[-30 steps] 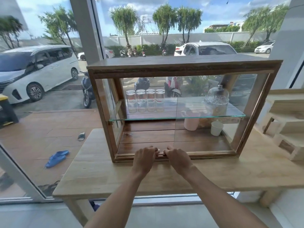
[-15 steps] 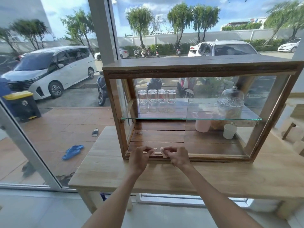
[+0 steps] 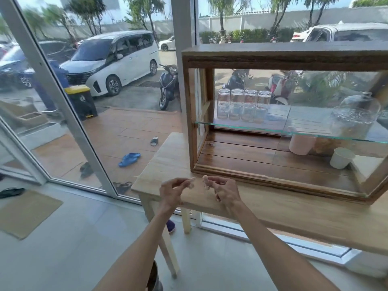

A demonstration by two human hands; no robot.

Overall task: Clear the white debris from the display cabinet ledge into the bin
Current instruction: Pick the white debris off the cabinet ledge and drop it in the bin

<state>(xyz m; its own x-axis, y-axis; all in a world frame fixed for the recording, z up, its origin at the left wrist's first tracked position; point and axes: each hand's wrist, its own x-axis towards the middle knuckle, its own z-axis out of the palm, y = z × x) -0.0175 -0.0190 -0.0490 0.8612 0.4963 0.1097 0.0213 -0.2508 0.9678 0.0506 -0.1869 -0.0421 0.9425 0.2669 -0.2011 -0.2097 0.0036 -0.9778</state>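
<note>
Each grip pinching small pale debris.

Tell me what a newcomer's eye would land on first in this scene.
First, the two hands in the lower middle: the left hand and right hand are raised over the wooden table, each pinching small white debris in a fingertip grip. Next, the wood-and-glass display cabinet on the table to the right, with a row of glass jars on its glass shelf. Through the window on the left stands a white van.
</note>
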